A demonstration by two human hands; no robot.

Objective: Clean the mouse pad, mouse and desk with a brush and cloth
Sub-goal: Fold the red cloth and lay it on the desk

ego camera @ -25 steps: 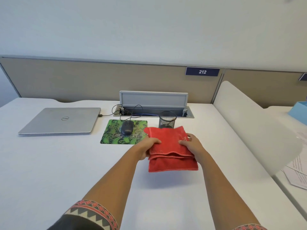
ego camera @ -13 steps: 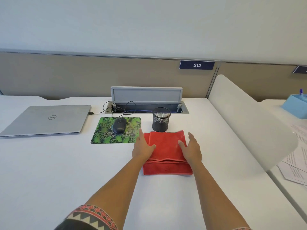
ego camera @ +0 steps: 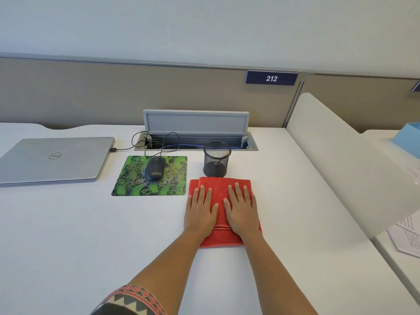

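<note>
Covering cloth (ego camera: 219, 185) — left hand (ego camera: 200, 214), right hand (ego camera: 242, 214).

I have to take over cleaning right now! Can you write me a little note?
Bare hands: left grip and right grip press flat on the folded red cloth, on the desk right of the mouse pad. The mouse sits on the pad. No brush in view. Done: cloth laid out folded. Left: cleaning pad, mouse and desk, as far as shows.

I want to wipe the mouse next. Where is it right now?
In the head view the mouse sits on the green mouse pad, left of the mesh pen cup and right of the closed laptop.
</note>
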